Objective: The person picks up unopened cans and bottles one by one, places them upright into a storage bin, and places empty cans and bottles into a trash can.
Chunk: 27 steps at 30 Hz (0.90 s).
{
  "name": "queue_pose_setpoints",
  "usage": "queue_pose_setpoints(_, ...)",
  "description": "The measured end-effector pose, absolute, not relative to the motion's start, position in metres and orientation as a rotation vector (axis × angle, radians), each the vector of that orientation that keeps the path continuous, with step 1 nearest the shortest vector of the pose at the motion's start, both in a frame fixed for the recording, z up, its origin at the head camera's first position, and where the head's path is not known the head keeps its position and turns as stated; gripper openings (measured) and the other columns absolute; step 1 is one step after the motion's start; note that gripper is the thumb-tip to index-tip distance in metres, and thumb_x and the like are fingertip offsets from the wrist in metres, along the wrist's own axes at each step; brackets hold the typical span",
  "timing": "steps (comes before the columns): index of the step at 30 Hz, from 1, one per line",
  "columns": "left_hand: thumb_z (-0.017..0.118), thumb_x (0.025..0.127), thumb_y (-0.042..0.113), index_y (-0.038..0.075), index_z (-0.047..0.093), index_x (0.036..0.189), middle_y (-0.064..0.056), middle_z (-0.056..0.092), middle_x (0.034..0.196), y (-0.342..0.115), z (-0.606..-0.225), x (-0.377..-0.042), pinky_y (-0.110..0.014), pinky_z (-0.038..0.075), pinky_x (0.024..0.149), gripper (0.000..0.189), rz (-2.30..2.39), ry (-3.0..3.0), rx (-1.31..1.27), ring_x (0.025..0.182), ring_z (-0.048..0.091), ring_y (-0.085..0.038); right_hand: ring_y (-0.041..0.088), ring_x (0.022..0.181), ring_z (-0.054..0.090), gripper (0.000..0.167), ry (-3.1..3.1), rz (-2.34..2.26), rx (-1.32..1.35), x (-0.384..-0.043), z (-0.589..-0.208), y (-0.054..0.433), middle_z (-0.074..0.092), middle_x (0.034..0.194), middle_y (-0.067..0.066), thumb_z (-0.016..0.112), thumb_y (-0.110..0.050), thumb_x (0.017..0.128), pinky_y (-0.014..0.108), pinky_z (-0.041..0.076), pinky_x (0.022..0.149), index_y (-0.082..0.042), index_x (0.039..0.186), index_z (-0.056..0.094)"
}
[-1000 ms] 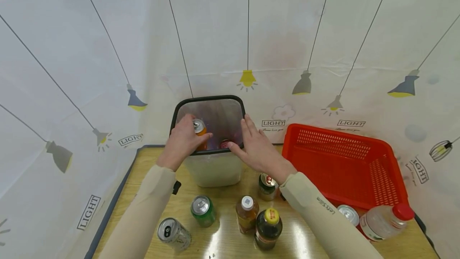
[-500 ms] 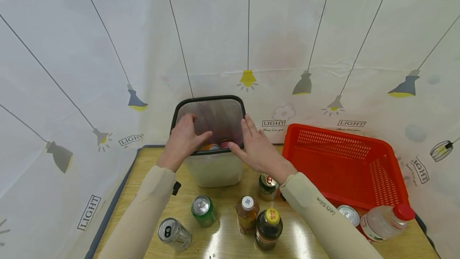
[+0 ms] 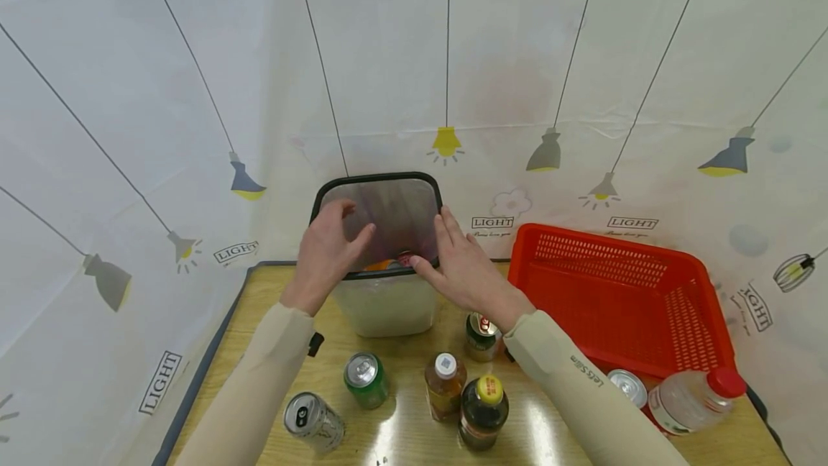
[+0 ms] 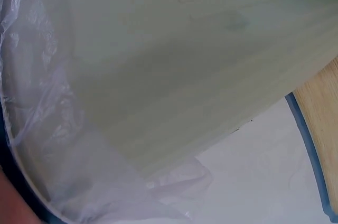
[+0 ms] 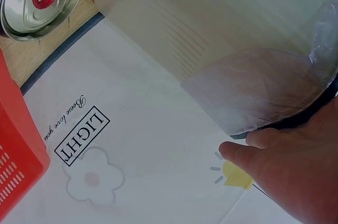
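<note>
My left hand (image 3: 325,249), loosely curved with nothing in it, hovers over the left side of a pale bin (image 3: 387,311) with a black rim. Below its thumb, part of an orange can (image 3: 377,265) shows inside. Also in the bin is a dark red can top (image 3: 405,258), partly covered by the front rim and my right thumb. My right hand (image 3: 467,265) rests on the rim's right front corner, fingers fairly straight. A thin clear liner (image 5: 253,84) folds over the rim in the right wrist view. Only a sliver of the left hand (image 4: 13,203) appears in the left wrist view.
A red basket (image 3: 608,308) stands right of the bin. On the wooden table are a green can (image 3: 366,380), a silver can (image 3: 315,421), a dark green can (image 3: 481,336), a brown bottle (image 3: 445,385), a yellow-capped bottle (image 3: 484,412) and a red-capped bottle (image 3: 692,400).
The orange can has left my left hand and dropped into the bin. That hand has then risen slightly, its fingers spread apart. My right hand has stayed on the rim.
</note>
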<state>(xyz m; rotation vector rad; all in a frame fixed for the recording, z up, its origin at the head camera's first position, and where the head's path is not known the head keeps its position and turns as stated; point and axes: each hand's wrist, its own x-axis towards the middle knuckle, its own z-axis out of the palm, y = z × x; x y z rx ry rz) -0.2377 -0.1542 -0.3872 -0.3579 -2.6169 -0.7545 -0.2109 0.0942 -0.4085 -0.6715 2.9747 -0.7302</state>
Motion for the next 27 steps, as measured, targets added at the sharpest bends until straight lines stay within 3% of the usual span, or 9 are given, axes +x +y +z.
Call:
queue_pose_setpoints(7,0.076,0.095,0.025,-0.004,0.062,0.128,-0.019,0.067,0.123,-0.16,-0.387,-0.23,-0.051,0.054,0.095,0.046,-0.754,-2.467,-0.426,0.111,0.064,-0.036,0.031,0.158,0.015,0.09,2.98,-0.738,-0.663,-0.211,-0.409,0.093,-0.002,0.173,0.015,0.039,-0.061,0.106,0.056,0.018,0.124,0.002,0.164,0.01)
queue_pose_setpoints(16,0.072,0.098,0.022,-0.004,0.061,0.132,-0.019,0.065,0.128,-0.167,-0.385,-0.21,-0.051,0.05,0.102,0.044,-0.813,-2.44,-0.442,0.118,0.061,-0.036,0.032,0.158,0.013,0.092,2.967,-0.815,-0.662,-0.211,-0.413,0.092,-0.004,0.173,0.014,0.04,-0.062,0.105,0.055,0.017,0.124,0.0,0.164,0.009)
queue_pose_setpoints(23,0.075,0.095,0.018,-0.005,0.061,0.129,-0.019,0.066,0.126,-0.174,-0.386,-0.192,-0.052,0.051,0.1,0.043,-0.852,-2.349,-0.464,0.116,0.063,-0.036,0.039,0.154,0.024,0.094,2.941,-0.979,-0.648,-0.214,-0.421,0.093,-0.003,0.174,0.011,0.043,-0.064,0.104,0.053,0.022,0.123,-0.002,0.165,0.008)
queue_pose_setpoints(27,0.076,0.095,0.019,-0.003,0.061,0.13,-0.018,0.066,0.126,-0.18,-0.389,-0.183,-0.052,0.051,0.1,0.043,-0.868,-2.329,-0.466,0.117,0.062,-0.035,0.037,0.155,0.023,0.095,2.915,-1.068,-0.64,-0.215,-0.422,0.094,-0.003,0.174,0.008,0.044,-0.066,0.102,0.052,0.022,0.124,-0.004,0.166,0.009)
